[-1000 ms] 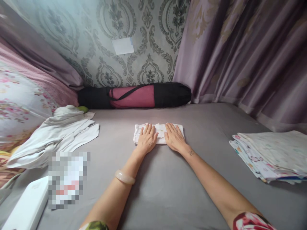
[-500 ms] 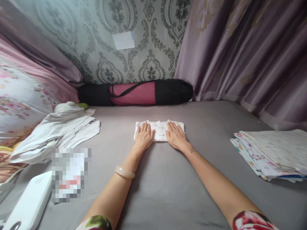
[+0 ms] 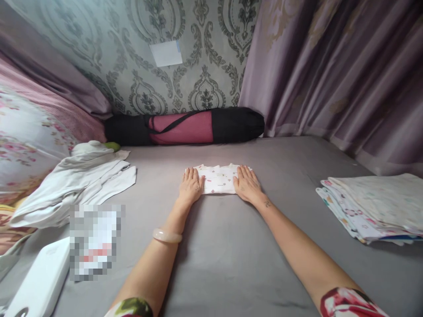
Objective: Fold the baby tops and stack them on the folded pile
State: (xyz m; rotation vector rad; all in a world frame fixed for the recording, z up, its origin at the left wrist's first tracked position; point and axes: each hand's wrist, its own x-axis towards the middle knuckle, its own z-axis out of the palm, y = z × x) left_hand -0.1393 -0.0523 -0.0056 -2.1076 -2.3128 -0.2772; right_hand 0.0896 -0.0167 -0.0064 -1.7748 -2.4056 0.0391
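A folded white cloth with a small print lies flat on the grey sheet. My left hand rests palm down over its left end, fingers stretched forward. Over the right end lies my right hand, also flat with its fingers out. The middle of the cloth shows between them, and its end edges are hidden under the hands. Neither hand grips anything.
Stacked printed cloths lie at the right. On the left are a rumpled pale garment, a blurred-out item, a white device and a floral pillow. A black and pink rolled bag lies along the wall.
My hands have slid apart, the left one leftward and the right one slightly rightward, uncovering more of the cloth's middle. The camera view has shifted slightly.
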